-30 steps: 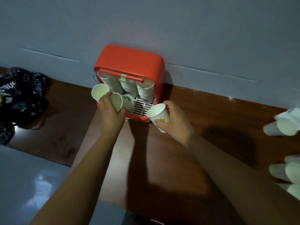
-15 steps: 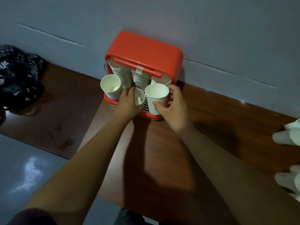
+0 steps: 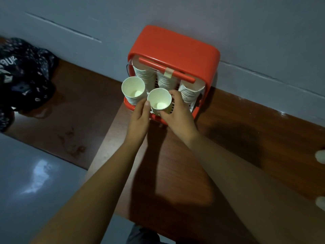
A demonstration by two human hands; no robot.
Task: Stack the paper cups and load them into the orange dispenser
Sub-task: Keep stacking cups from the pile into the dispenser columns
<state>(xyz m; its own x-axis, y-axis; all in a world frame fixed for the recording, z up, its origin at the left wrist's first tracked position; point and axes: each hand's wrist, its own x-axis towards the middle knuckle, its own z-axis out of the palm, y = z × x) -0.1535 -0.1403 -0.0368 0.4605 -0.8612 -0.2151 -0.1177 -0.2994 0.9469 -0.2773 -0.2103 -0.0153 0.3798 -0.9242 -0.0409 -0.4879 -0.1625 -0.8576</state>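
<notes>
Broadly, looked down on a dark wooden desk (image 3: 246, 138), glossy and reddish, set against a grey wall (image 3: 175, 11). Stood at the desk's back edge against that wall: the orange dispenser (image 3: 175, 48), a rounded smooth plastic box, three ribbed columns of nested paper cups (image 3: 163, 81) behind its front bar. Reached forward from the near edge with both bare forearms, wrists straight. Wrapped the right hand (image 3: 177, 113) around a white paper cup (image 3: 159, 100), mouth up, just before the dispenser's base. Pinched the left hand (image 3: 139, 118) loosely near a second stacked cup (image 3: 133, 89) at the dispenser's lower left corner; could not tell whether gripped. Lay crumpled at far left: dark patterned cloth (image 3: 22, 74).
</notes>
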